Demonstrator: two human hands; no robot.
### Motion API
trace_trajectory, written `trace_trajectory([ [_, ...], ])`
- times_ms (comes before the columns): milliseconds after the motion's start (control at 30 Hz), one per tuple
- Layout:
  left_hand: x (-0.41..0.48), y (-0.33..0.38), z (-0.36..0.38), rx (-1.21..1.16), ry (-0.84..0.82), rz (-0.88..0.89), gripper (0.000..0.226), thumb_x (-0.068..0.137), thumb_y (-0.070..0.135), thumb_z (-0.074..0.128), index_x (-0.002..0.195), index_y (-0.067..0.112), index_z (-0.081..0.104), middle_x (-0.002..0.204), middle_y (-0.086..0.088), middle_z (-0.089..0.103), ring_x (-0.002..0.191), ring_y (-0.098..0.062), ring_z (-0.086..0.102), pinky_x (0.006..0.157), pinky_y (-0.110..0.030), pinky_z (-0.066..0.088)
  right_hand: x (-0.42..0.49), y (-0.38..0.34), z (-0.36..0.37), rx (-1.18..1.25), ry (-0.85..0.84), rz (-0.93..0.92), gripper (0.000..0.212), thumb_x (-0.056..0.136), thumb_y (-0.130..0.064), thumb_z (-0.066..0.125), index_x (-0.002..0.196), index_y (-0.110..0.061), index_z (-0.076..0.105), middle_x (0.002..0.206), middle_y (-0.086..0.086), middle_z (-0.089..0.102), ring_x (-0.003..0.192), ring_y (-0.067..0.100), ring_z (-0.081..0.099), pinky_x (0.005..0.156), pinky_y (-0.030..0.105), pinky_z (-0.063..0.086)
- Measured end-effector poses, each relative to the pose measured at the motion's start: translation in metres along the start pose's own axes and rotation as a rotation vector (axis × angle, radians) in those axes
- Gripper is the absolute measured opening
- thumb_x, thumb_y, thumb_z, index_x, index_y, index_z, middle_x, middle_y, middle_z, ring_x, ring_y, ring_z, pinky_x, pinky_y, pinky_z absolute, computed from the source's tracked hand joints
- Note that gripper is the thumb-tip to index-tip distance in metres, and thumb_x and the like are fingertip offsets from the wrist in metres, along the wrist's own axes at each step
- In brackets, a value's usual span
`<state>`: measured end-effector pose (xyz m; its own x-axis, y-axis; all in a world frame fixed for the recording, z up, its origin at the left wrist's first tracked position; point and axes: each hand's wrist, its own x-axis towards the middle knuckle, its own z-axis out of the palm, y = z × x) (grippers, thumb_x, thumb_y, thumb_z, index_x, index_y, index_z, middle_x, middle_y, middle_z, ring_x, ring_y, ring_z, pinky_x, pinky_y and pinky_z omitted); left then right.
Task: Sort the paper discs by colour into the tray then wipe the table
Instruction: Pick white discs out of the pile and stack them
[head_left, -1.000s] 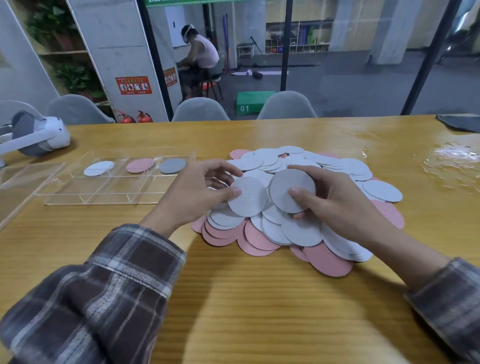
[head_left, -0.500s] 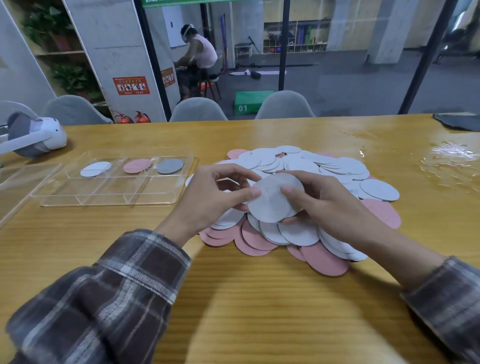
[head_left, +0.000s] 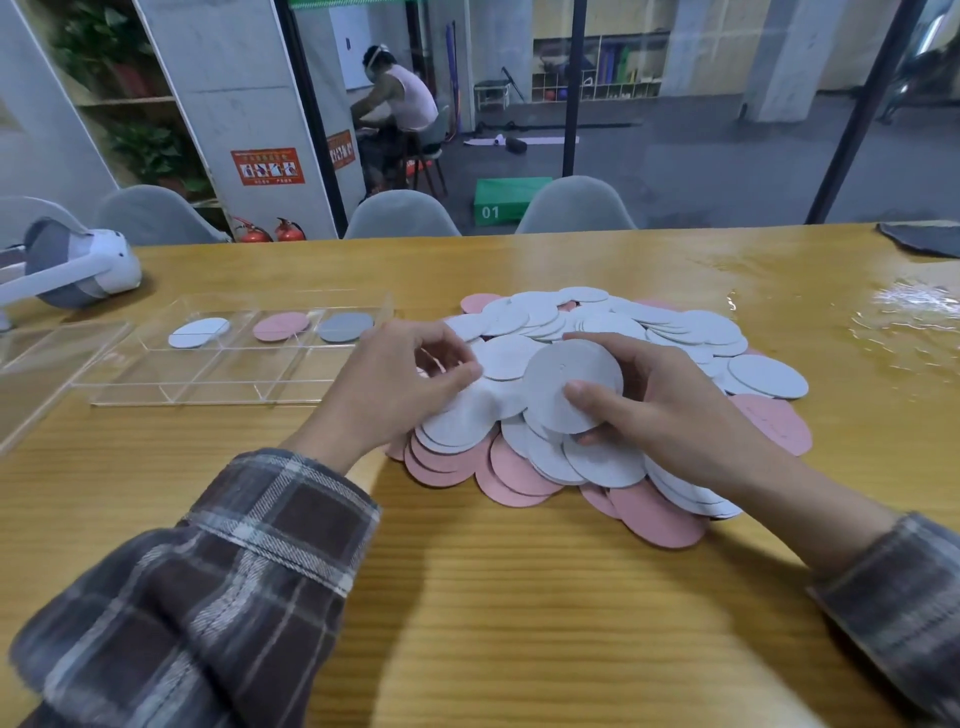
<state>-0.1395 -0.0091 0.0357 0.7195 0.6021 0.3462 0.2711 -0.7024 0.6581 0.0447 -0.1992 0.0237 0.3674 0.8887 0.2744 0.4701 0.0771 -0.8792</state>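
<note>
Two hands work over a heap of paper discs (head_left: 613, 332) on the wooden table (head_left: 467, 597); we see our right hand (head_left: 670, 410) pinching one pale grey disc (head_left: 571, 387) between thumb and curled fingers, lifted slightly and tilted above the pile. Our left hand (head_left: 395, 384) hovers at the pile's left edge with thumb and forefinger drawn close together; we cannot tell whether they grip anything, though the fingertips sit right against the white discs beneath. Most of the heap is white or light grey on top, with pink discs (head_left: 519, 475) poking out along the near edge and one at the far right (head_left: 776, 421). To the left stands a clear tray (head_left: 156, 384) with compartments: its back row holds a white disc (head_left: 198, 332), a pink disc (head_left: 281, 327) and a darker grey disc (head_left: 345, 327), one to each cell, while the front cells look bare. A white headset (head_left: 78, 267) lies at the far left of the table, and a dark cloth (head_left: 922, 239) rests at the far right corner, near a wet patch (head_left: 909, 306). Plaid sleeves (head_left: 208, 597) cover both forearms
</note>
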Motion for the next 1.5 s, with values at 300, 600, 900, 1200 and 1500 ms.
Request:
trace_trajectory([
  [300,0.002,-0.017,-0.006,0.242,-0.059,-0.131,0.034,0.078,0.054,0.084,0.100,0.030,0.076,0.094,0.013,0.070,0.085,0.003,0.062,0.063,-0.008,0.039,0.000,0.003,0.000,-0.094,0.025,-0.016,0.029,0.096,-0.024,0.070,0.124,-0.032,0.068,0.110,-0.017,0.074,0.106,0.005,0.069,0.094,0.039,0.057],
  [600,0.001,-0.011,-0.008,0.025,-0.094,-0.117,0.026,0.073,0.034,0.093,0.097,0.033,0.081,0.085,0.007,0.072,0.072,-0.004,0.062,0.070,-0.013,0.044,0.001,0.002,0.000,-0.047,0.053,0.024,0.025,0.097,-0.023,0.069,0.121,-0.028,0.069,0.109,-0.012,0.075,0.097,0.013,0.074,0.088,0.045,0.061],
  [900,0.000,0.007,-0.008,-0.493,-0.248,-0.104,0.008,0.087,0.013,0.081,0.092,0.008,0.078,0.089,-0.018,0.068,0.078,-0.016,0.061,0.062,-0.023,0.052,0.002,0.003,-0.001,0.099,0.032,0.094,0.019,0.102,-0.020,0.061,0.119,-0.016,0.069,0.108,0.001,0.075,0.096,0.017,0.075,0.080,0.038,0.064],
  [1200,-0.003,0.013,0.009,-0.618,-0.182,-0.139,0.010,0.090,0.009,0.078,0.097,0.005,0.074,0.090,-0.005,0.068,0.076,-0.017,0.063,0.064,-0.023,0.057,0.001,0.000,-0.001,0.065,0.014,0.019,0.020,0.105,-0.021,0.056,0.120,-0.020,0.070,0.108,-0.009,0.075,0.104,0.010,0.071,0.079,0.028,0.061],
  [1500,-0.007,0.028,0.029,-0.580,-0.123,-0.134,0.023,0.084,0.008,0.085,0.093,-0.003,0.066,0.076,-0.013,0.068,0.064,-0.026,0.073,0.063,-0.031,0.064,-0.001,-0.004,0.006,0.043,-0.077,0.027,0.024,0.099,-0.025,0.068,0.122,-0.024,0.069,0.109,-0.006,0.076,0.102,0.012,0.073,0.083,0.033,0.061],
])
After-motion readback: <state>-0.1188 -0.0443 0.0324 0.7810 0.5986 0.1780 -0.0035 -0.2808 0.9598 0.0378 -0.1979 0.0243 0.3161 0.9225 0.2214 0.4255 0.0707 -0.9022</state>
